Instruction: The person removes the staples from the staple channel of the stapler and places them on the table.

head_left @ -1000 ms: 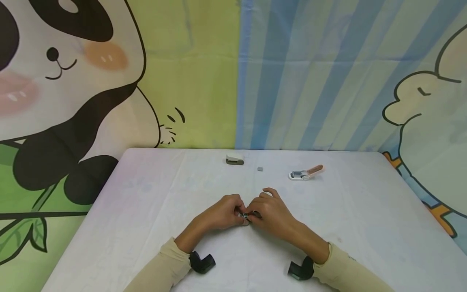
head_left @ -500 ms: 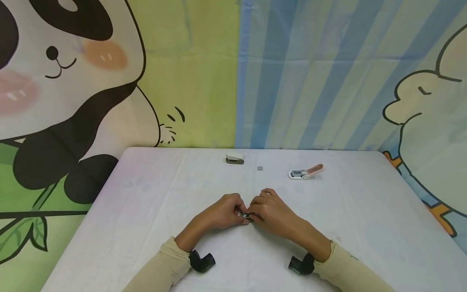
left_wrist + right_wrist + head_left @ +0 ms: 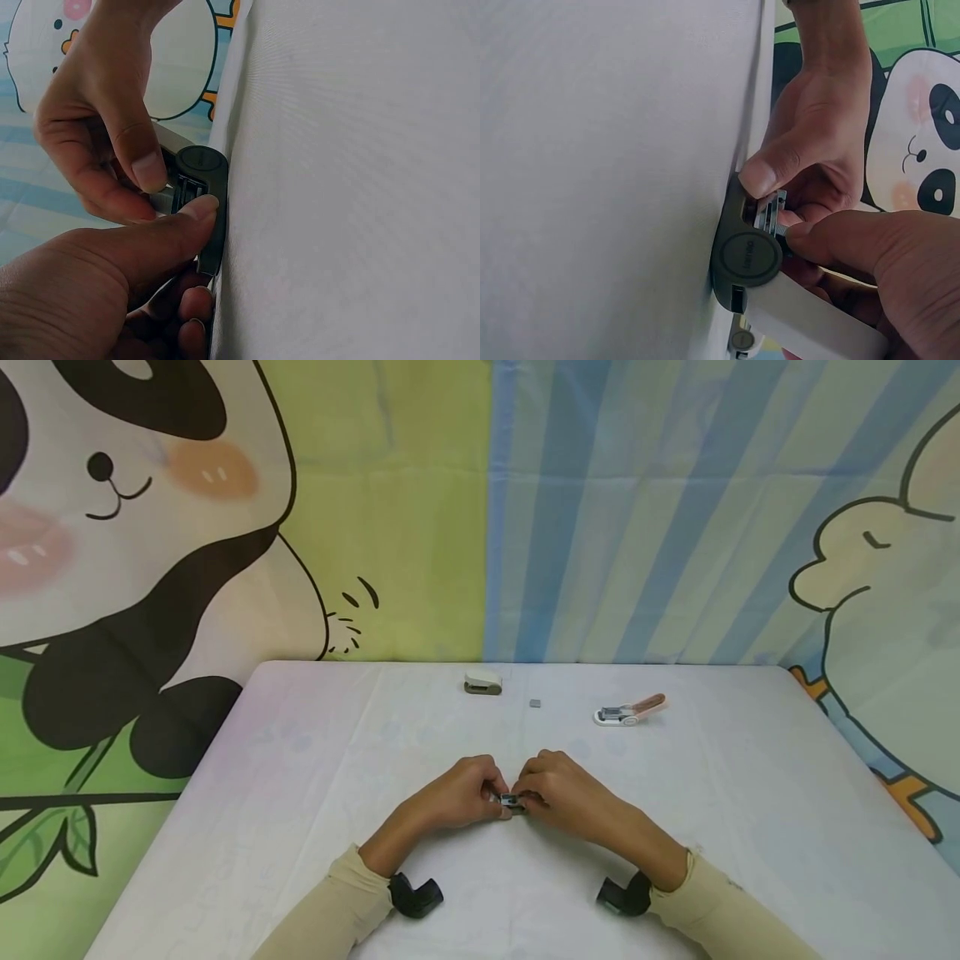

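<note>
A small stapler (image 3: 513, 802), dark green below with a pale handle (image 3: 810, 315), stands tilted open on the white-covered table between both hands. My left hand (image 3: 459, 797) grips its base, with the thumb lying along the dark edge in the left wrist view. Inside, the metal magazine (image 3: 769, 214) shows bare. My right hand (image 3: 573, 795) is at the hinge end, its thumb and forefinger pinching a small grey ridged piece (image 3: 162, 201) that looks like a strip of staples. That piece touches the magazine; its far end is hidden by the fingers.
Farther back on the table (image 3: 360, 735) lie a white and olive stapler (image 3: 482, 683), a small grey block (image 3: 535, 703) that looks like staples, and a white stapler (image 3: 628, 714) with its pinkish-brown handle raised. A printed cloth (image 3: 420, 510) hangs behind the table.
The raised finger of my right hand has come down and curled in. That hand has shifted slightly right, so more of the stapler shows. My left hand stays put.
</note>
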{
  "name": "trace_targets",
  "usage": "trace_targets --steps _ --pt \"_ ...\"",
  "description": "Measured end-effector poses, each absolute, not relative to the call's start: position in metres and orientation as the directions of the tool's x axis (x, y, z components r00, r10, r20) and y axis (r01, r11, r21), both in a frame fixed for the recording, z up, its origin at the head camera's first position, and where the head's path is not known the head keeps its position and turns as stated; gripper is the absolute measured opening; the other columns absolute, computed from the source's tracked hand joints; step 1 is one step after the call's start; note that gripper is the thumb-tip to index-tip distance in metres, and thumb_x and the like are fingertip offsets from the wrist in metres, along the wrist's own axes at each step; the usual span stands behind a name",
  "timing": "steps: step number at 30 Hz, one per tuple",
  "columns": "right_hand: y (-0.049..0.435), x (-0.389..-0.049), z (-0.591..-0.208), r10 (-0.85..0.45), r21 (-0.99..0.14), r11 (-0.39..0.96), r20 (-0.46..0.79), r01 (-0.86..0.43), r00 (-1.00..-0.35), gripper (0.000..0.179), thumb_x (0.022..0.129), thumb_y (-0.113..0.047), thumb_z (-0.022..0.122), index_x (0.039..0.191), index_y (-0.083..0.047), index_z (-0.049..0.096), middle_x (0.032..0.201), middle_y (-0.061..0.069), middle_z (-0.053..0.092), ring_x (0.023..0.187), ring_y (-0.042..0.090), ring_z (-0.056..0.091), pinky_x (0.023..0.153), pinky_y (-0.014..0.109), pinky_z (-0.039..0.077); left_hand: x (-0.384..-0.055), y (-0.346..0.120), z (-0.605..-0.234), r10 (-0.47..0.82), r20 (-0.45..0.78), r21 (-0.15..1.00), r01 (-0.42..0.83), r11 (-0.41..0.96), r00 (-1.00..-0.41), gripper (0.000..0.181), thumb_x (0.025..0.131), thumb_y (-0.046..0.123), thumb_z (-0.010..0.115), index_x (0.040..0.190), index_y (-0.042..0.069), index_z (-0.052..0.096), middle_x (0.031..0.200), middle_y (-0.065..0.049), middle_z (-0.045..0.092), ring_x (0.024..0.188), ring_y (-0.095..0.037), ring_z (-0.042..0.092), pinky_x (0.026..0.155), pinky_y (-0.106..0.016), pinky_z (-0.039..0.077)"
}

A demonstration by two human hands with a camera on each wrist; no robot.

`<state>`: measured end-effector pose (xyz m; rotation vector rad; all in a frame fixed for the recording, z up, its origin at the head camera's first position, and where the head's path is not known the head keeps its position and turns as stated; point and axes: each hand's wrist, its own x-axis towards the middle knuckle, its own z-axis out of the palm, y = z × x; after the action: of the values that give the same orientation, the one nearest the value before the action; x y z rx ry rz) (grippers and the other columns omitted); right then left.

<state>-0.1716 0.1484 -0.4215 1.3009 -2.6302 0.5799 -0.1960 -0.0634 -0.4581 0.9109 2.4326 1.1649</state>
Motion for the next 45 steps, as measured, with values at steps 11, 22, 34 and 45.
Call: trace_targets --steps 11,22,34,45 --pt "0.152 -0.174 -0.414 -0.664 -0.391 0.539 0.347 -0.746 -0.662 0.013 0.085 -0.006 0.074 0.098 -0.008 0.075 0.096 -0.002 0.064 0.091 0.013 0.053 0.073 0.026 0.048 -0.197 -0.065 -0.46 0.662 0.026 0.777 0.432 0.458 -0.749 0.019 0.079 0.011 0.081 0.089 0.011 0.066 0.082 0.004 0.054 0.07 -0.008 0.051 0.061 -0.024 0.044" --pt "0.157 -0.179 -0.411 -0.556 -0.457 0.47 0.511 -0.755 -0.655 0.018 0.082 -0.001 0.076 0.099 -0.007 0.074 0.098 -0.001 0.064 0.091 0.013 0.055 0.067 0.034 0.05 -0.198 -0.065 -0.458 0.662 0.03 0.766 0.443 0.466 -0.749 0.017 0.078 0.013 0.082 0.088 0.01 0.069 0.081 0.003 0.054 0.069 -0.008 0.051 0.061 -0.025 0.044" --pt "0.173 -0.196 -0.416 -0.477 -0.482 0.526 0.515 -0.7 -0.713 0.018 0.084 -0.003 0.075 0.101 -0.009 0.074 0.099 -0.002 0.066 0.085 0.016 0.056 0.066 0.038 0.05 -0.197 -0.065 -0.459 0.658 0.025 0.761 0.441 0.476 -0.753 0.015 0.078 0.012 0.082 0.086 0.011 0.07 0.079 0.002 0.054 0.067 -0.008 0.05 0.06 -0.024 0.043" --pt "0.187 -0.211 -0.43 -0.322 -0.622 0.575 0.426 -0.532 -0.845 0.016 0.087 -0.006 0.073 0.102 -0.008 0.075 0.1 0.001 0.069 0.082 0.017 0.063 0.068 0.042 0.053 -0.197 -0.065 -0.458 0.66 0.022 0.765 0.438 0.472 -0.751 0.014 0.079 0.012 0.082 0.087 0.01 0.071 0.08 0.001 0.054 0.068 -0.008 0.05 0.06 -0.024 0.043"
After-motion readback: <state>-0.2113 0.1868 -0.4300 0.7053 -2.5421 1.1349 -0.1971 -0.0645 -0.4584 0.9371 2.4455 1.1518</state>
